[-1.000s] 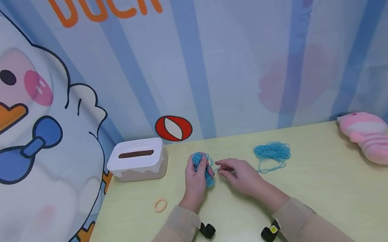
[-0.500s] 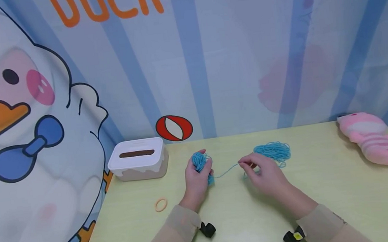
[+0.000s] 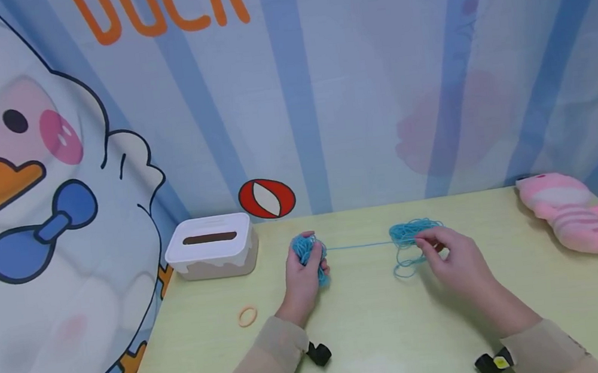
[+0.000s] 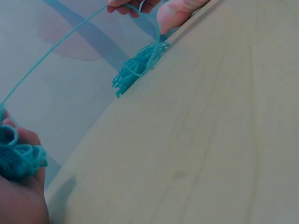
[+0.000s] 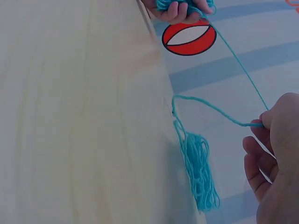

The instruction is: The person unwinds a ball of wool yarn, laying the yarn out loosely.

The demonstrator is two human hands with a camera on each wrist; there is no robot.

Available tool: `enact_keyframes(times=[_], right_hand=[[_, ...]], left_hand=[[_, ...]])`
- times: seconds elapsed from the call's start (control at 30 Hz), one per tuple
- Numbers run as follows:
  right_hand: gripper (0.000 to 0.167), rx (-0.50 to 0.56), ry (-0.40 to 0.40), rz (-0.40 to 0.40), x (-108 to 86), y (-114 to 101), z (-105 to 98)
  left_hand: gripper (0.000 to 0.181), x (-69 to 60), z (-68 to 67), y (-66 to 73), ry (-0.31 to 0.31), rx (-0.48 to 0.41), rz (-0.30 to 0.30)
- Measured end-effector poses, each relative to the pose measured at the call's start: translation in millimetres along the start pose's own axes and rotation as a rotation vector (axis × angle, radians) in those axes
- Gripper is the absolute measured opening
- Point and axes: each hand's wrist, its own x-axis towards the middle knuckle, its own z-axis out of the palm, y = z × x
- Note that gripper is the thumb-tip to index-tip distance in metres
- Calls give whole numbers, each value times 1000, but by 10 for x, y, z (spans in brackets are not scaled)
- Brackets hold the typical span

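A bundle of blue yarn [image 3: 305,251] is gripped in my left hand [image 3: 302,279], with loops showing between the thumb and fingers. From it one strand [image 3: 359,245] runs straight and taut to my right hand [image 3: 457,261], whose thumb and index finger pinch it. Below those fingertips a second heap of blue yarn [image 5: 198,168] lies on the table, partly behind the right hand in the head view. A slack length of yarn [image 5: 210,106] hangs from the pinch down to that heap.
A white-lidded tissue box [image 3: 211,249] stands at the back left of the table [image 3: 367,336]. An orange ring-shaped band [image 3: 247,316] lies in front of it. At the far right lies a pink plush toy [image 3: 572,211]. A printed curtain [image 3: 354,85] hangs behind the table.
My right hand has moved to the right, away from the left hand, drawing the strand out long and tight. The left hand has stayed nearly in place with its yarn.
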Motion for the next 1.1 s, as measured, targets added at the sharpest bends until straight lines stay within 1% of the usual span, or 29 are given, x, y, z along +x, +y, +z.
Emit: enact_keyframes(times=[0.13, 0.27, 0.33, 0.4, 0.47, 0.53, 0.6, 0.7, 0.8, 0.87, 0.93, 1.03, 1.1], right_hand=[[15, -18, -2, 40, -25, 107, -113], [17, -37, 2, 77, -40, 220, -192], [18, -54, 10, 93, -48, 275, -209], [17, -74, 20, 108, -61, 328, -217], [17, -96, 27, 123, -74, 374, -220], [18, -122, 20, 139, -83, 419, -224], [20, -144, -2, 163, -90, 458, -233], [24, -193, -53, 200, -95, 499, -259], [26, -234, -114, 229, -98, 525, -280], [26, -250, -145, 234, -97, 537, -280], [27, -254, -169, 235, -93, 545, -273], [27, -253, -188, 244, -89, 542, -244], [29, -244, -192, 257, -91, 536, -227]], left_hand=[[50, -2, -1, -6, 19, 25, 11], [52, -2, -13, 4, 54, 49, -2], [52, -1, -16, 10, 66, 35, -5], [49, -1, -17, 10, 77, 24, -6], [42, -3, -15, 9, 88, 11, 0], [36, -11, -10, 15, 102, 12, 7], [34, -16, -5, 20, 114, 25, 15], [39, -22, 7, 27, 129, 44, 27], [39, -21, 9, 22, 141, 44, 19], [35, -19, 7, 15, 135, 29, 10], [32, -19, 1, 9, 123, 31, -2], [29, -17, -10, -2, 99, 45, -9], [30, -18, -16, -12, 85, 56, -8]])
